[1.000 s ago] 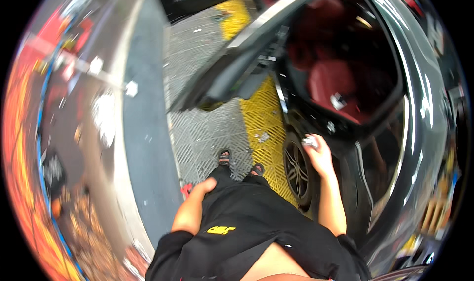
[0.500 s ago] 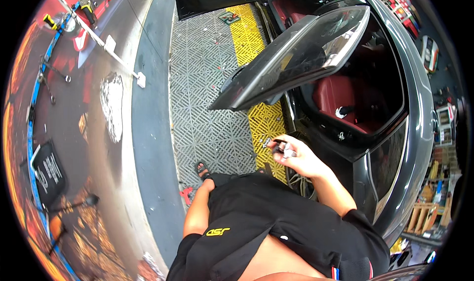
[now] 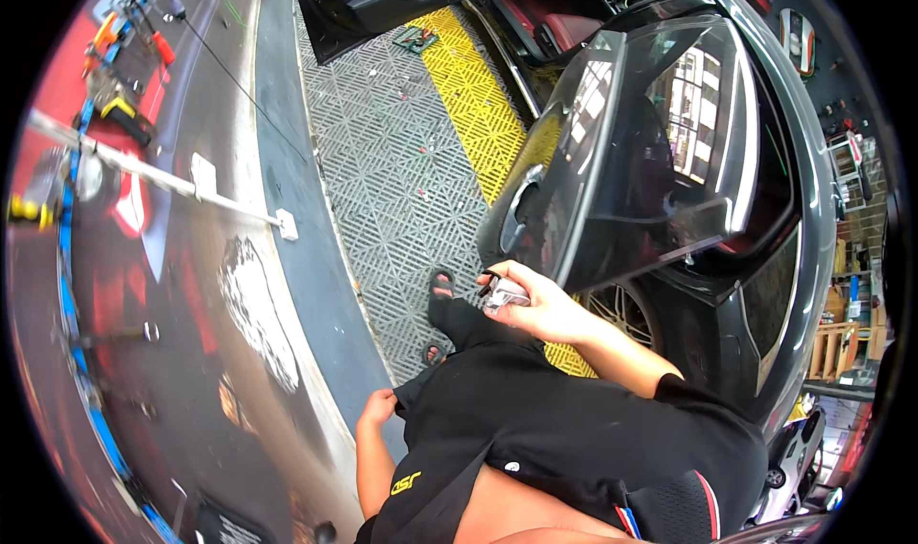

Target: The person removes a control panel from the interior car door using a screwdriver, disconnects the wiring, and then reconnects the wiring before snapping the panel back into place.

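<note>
My right hand (image 3: pixel 535 307) is raised in front of my body, its fingers curled round a small silver and black part (image 3: pixel 507 295) whose exact kind I cannot make out. Just beyond that hand stands the lower corner of the dark car's rear door (image 3: pixel 555 200), which is ajar with its window glass up. Down at my left side, my left hand (image 3: pixel 380 407) is closed at the edge of my black trousers (image 3: pixel 417 389) and appears to pinch the cloth.
Ahead, the front door (image 3: pixel 382 9) hangs open beside red seats (image 3: pixel 574 30). Grey and yellow grid tiles (image 3: pixel 382 152) cover the floor, with a green item (image 3: pixel 416 39) on them. Tools hang along a blue rail (image 3: pixel 76 334) on the left wall. A rear wheel (image 3: pixel 622 310) is at my right.
The view has turned and shifted. The rear door now covers more of its opening. My right hand still holds the small part; my left hand has come into view at my trousers.
</note>
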Available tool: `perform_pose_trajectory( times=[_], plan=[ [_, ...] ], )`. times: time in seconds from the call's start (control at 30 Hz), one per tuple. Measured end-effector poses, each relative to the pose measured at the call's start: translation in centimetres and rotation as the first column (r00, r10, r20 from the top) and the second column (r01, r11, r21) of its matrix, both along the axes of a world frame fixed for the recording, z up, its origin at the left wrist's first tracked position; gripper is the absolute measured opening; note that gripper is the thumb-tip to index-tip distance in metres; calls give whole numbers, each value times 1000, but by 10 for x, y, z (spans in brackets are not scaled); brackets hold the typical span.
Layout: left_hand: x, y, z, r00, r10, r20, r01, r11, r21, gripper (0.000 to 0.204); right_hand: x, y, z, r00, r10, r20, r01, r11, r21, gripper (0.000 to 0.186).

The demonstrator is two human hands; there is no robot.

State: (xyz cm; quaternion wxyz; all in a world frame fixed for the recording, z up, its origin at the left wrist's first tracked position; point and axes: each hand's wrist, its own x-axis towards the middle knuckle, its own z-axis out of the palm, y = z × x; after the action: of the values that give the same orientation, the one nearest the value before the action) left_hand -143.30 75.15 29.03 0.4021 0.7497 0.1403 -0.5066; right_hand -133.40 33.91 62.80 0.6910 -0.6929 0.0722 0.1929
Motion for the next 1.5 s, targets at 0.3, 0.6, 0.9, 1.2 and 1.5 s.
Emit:
perform_pose_trajectory(
  times=[0.3,0.6,0.9,1.2,1.5],
  plan=[
    [293,-125,171,876,473,94,-322,719,-616,63,143,32,-66,909,-403,-105,414,849,328,74],
    [510,-252,185,987,-12,-163,-104,723,-683,55,255,-19,-32,973,-53,226,134,922,-362,64],
    [692,-288,132,966,-255,28,230,811,-538,42,400,-72,138,576,-271,771,711,631,-309,42],
    [820,-323,62,990,-89,110,123,926,-358,19,513,-188,171,451,-72,890,569,791,-224,21],
    [917,-329,-28,853,-96,513,45,993,111,22,723,-391,-5,649,-548,527,712,681,-170,20]
  ],
)
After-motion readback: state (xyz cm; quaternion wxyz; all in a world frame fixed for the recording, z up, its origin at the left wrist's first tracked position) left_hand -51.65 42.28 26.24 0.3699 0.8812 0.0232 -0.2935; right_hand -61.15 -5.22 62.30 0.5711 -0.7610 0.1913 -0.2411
